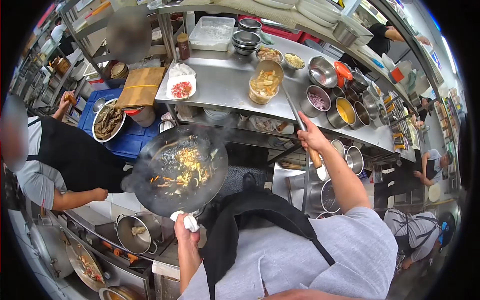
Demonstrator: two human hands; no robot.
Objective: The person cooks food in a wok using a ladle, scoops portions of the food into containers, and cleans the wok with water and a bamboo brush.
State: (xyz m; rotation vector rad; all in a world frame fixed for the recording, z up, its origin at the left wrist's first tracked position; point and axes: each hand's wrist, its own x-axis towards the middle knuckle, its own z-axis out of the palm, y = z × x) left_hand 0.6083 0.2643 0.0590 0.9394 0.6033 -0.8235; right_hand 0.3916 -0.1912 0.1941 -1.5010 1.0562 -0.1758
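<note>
"What's steaming on the left?"

"A wide, round, dark metal wok [212,177]. The left hand [183,232] is gripping a bunched white cloth [190,223] at its near edge, perhaps around the rim; the cloth is hiding that."

"Farther right?"

"At the mouth of a round, clear plastic tub [260,98], a long metal ladle [291,103] is holding pale food strips [263,81], the right hand [312,135] gripping its wooden handle."

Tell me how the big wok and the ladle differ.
The wok is broad and dark, with food scattered inside; the ladle is far smaller, with a long metal shaft and a wooden handle. The wok has the left hand at its edge, gripping a white cloth; the ladle is in the right hand, its bowl at the plastic tub. Both have a rounded bowl shape.
</note>
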